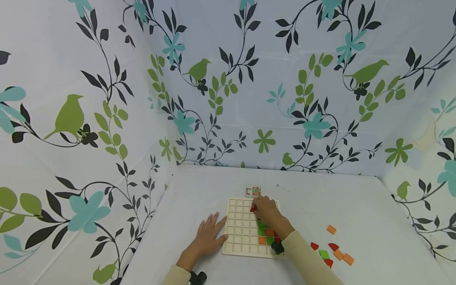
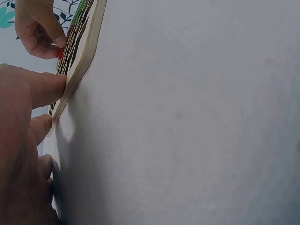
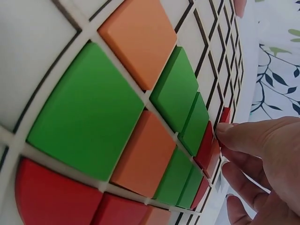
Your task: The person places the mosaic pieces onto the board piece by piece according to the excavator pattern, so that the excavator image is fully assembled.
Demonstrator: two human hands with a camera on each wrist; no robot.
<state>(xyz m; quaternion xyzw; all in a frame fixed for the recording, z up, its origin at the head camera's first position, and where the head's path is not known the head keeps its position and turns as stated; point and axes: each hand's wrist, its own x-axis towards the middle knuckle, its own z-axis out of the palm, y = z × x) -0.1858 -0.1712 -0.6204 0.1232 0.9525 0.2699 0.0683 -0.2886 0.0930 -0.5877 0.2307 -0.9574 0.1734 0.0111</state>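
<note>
A wooden grid board (image 1: 242, 237) lies on the table with square cells. Green, orange and red tiles fill part of its right side; a green tile (image 3: 86, 112) and an orange tile (image 3: 140, 42) sit in cells close to the right wrist camera. My right hand (image 1: 268, 211) reaches over the board's upper part and pinches a small red tile (image 3: 226, 115) between thumb and fingers, at the grid surface. The left hand (image 1: 209, 237) lies with fingers spread beside the board, its thumb and index fingertips at the board's left edge (image 2: 89, 51).
Behind the board is a small patterned card (image 1: 253, 190). On the table to the right lie several loose tiles: an orange tile (image 1: 331, 229), a green tile (image 1: 323, 254) and a rounded red tile (image 1: 333, 246) among them. Floral cloth (image 1: 263, 118) hangs at the back and sides.
</note>
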